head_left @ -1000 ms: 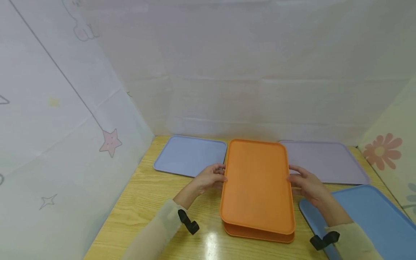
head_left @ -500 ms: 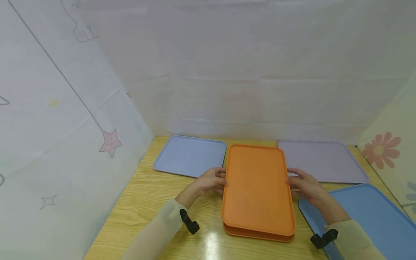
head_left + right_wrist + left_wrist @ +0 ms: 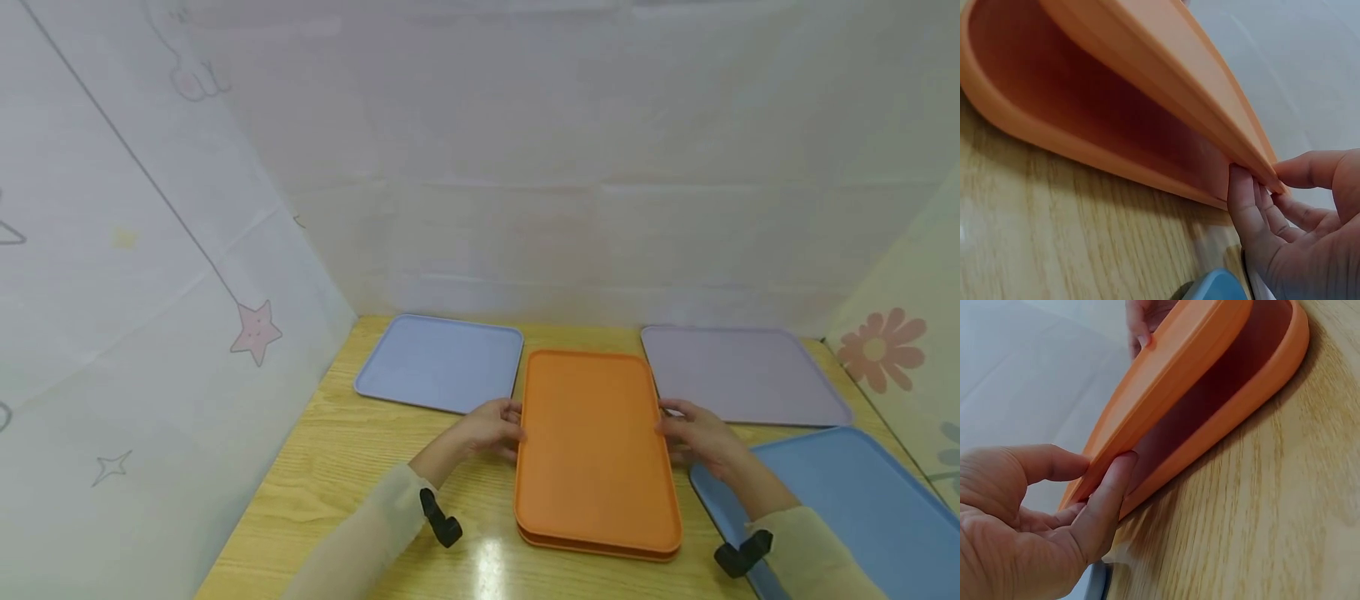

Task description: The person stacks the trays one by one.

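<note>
An orange tray (image 3: 596,450) is held just above a second orange tray (image 3: 600,550), which lies on the wooden table. My left hand (image 3: 487,429) pinches the upper tray's left edge between thumb and fingers. On the opposite edge, my right hand (image 3: 697,437) pinches it the same way. Both wrist views show a gap between the upper tray and the lower orange tray (image 3: 1272,375), wider toward the near end. Fingers (image 3: 1247,200) of the right hand sit under the upper tray's rim, inside that gap.
A periwinkle tray (image 3: 442,362) lies at the back left and a mauve tray (image 3: 750,375) at the back right. A blue tray (image 3: 862,500) lies close by the right forearm. White patterned cloth (image 3: 525,208) walls the table (image 3: 322,467) at the back and sides.
Both hands have lowered the upper orange tray and brought it slightly nearer. Its far end has come down, and it now covers more of the lower tray. The other trays stay put.
</note>
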